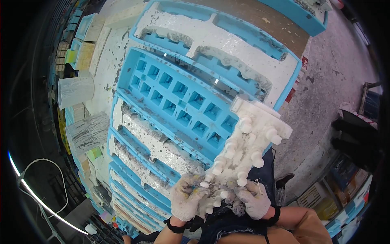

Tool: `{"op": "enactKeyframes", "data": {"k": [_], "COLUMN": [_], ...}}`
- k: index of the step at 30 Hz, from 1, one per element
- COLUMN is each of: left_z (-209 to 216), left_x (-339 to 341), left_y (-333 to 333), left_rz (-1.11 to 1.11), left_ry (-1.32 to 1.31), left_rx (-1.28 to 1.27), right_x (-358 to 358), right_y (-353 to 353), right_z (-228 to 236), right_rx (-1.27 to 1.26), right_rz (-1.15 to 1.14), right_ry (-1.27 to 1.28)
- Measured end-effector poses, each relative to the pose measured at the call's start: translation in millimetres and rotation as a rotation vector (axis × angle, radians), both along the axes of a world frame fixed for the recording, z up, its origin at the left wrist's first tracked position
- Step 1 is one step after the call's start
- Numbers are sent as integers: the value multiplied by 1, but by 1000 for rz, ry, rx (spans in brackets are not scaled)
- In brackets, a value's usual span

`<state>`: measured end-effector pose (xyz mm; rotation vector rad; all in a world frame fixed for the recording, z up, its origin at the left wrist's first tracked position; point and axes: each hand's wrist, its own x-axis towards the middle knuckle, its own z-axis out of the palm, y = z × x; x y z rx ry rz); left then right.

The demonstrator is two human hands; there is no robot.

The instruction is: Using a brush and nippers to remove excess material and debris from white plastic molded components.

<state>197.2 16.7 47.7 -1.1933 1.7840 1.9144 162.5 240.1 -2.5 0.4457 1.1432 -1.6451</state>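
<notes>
Casting workshop: blue moulds w/ plaster crust, spattered bench, stacked casts.

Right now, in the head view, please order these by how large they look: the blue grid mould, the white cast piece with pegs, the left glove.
1. Blue grid mould
2. White cast piece with pegs, nearer the camera, so unsure
3. Left glove

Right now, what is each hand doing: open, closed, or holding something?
Left hand: closed on a thin metal tool.
Right hand: closed, gripping the white knobbed casting.
</notes>
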Motion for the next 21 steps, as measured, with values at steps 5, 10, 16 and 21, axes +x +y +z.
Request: {"op": "enactKeyframes", "data": {"k": [5, 10, 16, 21], "left_z": [1, 1, 0, -2], "left_x": [-2, -2, -1, -3], "left_y": [2, 4, 4, 5], "left_rz": [-5, 40, 63, 43], "left_ry": [-7, -3, 22, 3], "left_rx": [-35, -16, 14, -20], "right_x": [2, 1, 3, 3], "right_y": [-1, 1, 4, 2], "right_z": [1, 0, 0, 1], "right_rx": [-8, -34, -7, -81], "right_rz": [-86, -22, 35, -98], "right_ry": [-36, 14, -42, -120]}}
